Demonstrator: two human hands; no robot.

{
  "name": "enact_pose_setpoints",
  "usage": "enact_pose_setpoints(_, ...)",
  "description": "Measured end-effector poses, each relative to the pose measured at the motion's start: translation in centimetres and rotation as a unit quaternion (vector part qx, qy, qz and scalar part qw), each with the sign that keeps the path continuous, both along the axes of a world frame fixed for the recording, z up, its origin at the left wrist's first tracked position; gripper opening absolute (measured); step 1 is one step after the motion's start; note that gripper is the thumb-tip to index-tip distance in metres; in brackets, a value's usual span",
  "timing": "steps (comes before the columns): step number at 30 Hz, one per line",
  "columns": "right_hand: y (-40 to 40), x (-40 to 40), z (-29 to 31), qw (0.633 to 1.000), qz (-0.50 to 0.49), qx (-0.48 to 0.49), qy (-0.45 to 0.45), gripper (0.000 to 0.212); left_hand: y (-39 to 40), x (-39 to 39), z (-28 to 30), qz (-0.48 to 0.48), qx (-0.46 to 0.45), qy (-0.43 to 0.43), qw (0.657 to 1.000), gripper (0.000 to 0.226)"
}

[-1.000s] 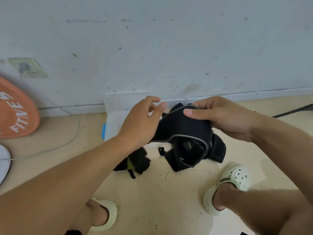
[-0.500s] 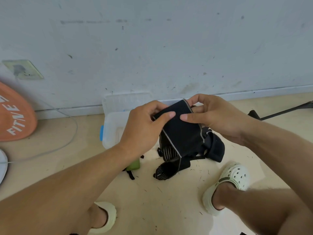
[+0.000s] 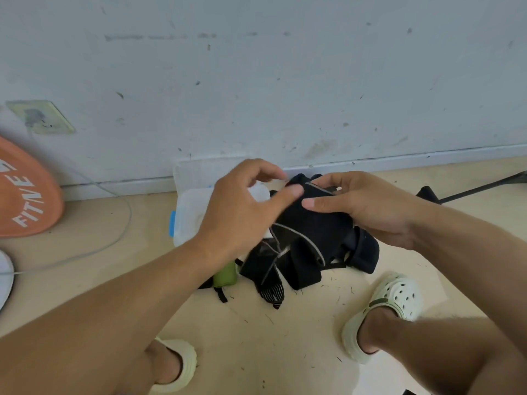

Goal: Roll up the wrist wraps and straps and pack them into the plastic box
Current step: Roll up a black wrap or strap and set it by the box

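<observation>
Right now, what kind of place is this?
Probably a home or small gym corner, on the floor by a wall: an orange disc printed with fitness lettering, black wrist wraps in the person's hands, and a plastic box beside a scuffed wall.

We see plastic box (image 3: pixel 190 212) only partly; left hand (image 3: pixel 242 206) and forearm cover its right half, contents unreadable. Left hand motion-blurred at fingers (image 3: pixel 285 195); can't tell if it touches black wrap (image 3: pixel 313 226). Right hand (image 3: pixel 368 206) hides wrap's upper right part. Green item (image 3: pixel 225 274) mostly under left forearm, identity unclear. Orange disc (image 3: pixel 25 195) cut by left edge, lettering incomplete. White object (image 3: pixel 5 276) cut by left edge. Black bar (image 3: pixel 484 186) runs off right edge. Wall socket (image 3: pixel 40 117) blurred.
</observation>
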State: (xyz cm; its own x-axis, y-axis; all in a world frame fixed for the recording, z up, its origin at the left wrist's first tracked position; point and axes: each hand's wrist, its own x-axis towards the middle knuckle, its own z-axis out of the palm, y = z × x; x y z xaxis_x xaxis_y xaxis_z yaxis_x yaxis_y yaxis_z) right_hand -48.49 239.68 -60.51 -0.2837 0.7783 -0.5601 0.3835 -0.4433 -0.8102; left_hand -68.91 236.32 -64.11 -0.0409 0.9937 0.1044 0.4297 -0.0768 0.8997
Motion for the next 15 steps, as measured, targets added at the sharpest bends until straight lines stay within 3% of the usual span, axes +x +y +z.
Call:
enact_pose_setpoints(6,0.1,-0.3,-0.1,0.988,-0.042,-0.047,0.144,0.029,-1.6,0.7,-0.5,-0.151,0.114,0.169,0.967,0.077)
enact_pose_setpoints(9,0.4,-0.1,-0.3,0.981,-0.060,-0.066,0.174,0.028,-1.4,0.8,-1.3,-0.122,0.164,0.187,0.961,0.059)
enact_pose_setpoints(15,0.2,-0.2,-0.8,0.988,-0.026,-0.048,0.146,0.024,-0.4,0.0,-1.7,-0.073,0.111,0.085,0.987,0.017)
